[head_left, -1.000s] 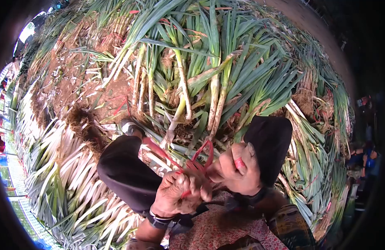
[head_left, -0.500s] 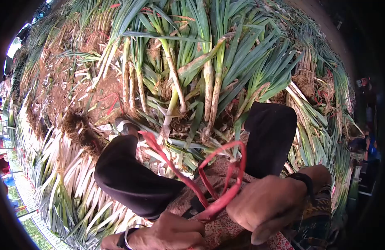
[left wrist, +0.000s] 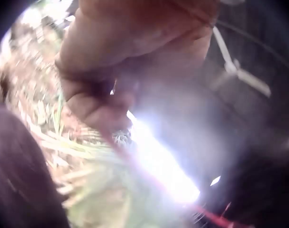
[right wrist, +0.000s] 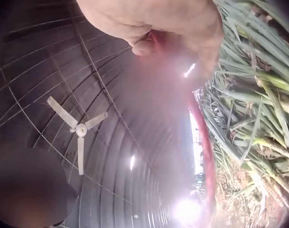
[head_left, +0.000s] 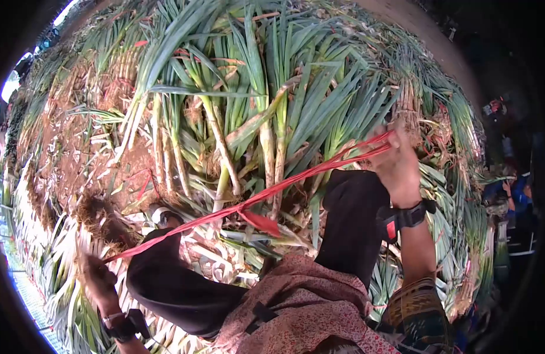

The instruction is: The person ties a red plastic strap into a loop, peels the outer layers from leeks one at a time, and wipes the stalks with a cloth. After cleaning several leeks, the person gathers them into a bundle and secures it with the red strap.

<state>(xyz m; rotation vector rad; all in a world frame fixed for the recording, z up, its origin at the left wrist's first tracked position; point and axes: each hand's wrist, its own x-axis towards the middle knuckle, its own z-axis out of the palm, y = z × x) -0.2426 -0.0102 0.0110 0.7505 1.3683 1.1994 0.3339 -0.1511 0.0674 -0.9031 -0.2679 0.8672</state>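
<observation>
Gripping a red strip [head_left: 242, 209], my left hand [head_left: 100, 280] and right hand [head_left: 400, 171] are holding it stretched on a slant between them, a short flap [head_left: 262, 223] jutting out near its middle; it is crossing over my dark trousers [head_left: 356, 221] at the left knee, leeks [head_left: 269, 141] are lying in a heap beyond it, and a flowered cloth [head_left: 308, 295] is covering my lap

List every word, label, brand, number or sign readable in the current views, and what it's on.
None: no text can be read.
Red strap: no lettering visible.
Black wrist device on the right arm: a red patch shows, but any marking is too small to read.
Ceiling fan: a tiny mark on its hub, too small to read.
Left wrist view: too blurred and glared to read anything.
</observation>
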